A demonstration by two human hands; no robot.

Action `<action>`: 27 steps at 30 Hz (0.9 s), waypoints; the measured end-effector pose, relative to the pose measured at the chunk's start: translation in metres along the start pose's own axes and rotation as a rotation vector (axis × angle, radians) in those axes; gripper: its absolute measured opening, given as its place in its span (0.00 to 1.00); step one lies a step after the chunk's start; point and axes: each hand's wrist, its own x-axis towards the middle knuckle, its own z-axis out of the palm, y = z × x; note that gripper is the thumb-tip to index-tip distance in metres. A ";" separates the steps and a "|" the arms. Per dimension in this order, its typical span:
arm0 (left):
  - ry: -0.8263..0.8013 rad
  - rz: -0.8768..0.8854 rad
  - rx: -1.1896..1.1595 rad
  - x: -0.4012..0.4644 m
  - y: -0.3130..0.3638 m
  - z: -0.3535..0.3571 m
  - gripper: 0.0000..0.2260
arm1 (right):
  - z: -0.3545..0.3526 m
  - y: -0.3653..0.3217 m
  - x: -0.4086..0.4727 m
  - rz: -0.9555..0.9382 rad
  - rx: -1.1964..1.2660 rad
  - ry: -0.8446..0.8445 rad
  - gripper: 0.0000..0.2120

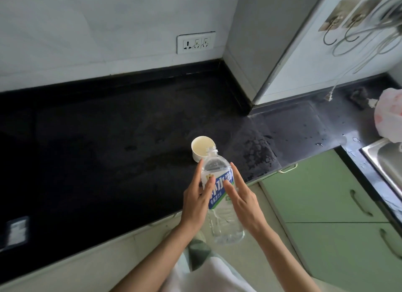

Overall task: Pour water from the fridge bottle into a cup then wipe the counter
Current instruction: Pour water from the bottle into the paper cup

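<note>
Dark table unwiped, we press the uncapped bottle between the flat-fingered left hand and right hand, mouth over the cup, pouring seemingly underway.

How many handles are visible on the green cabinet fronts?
3: a pale one under the counter edge, one on the upper drawer, one on the lower. Others may lie outside the frame.

The bottle is held between the left grip and the right grip, its open neck leaning over the cup. The cup stands on the desk just beyond both grips. Far right of the right grip lies a sink, a bag behind it. A wall socket sits well beyond the cup.
</note>
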 end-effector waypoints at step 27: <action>-0.034 -0.003 0.092 0.010 0.001 -0.005 0.18 | -0.002 -0.015 0.008 0.161 -0.186 -0.003 0.22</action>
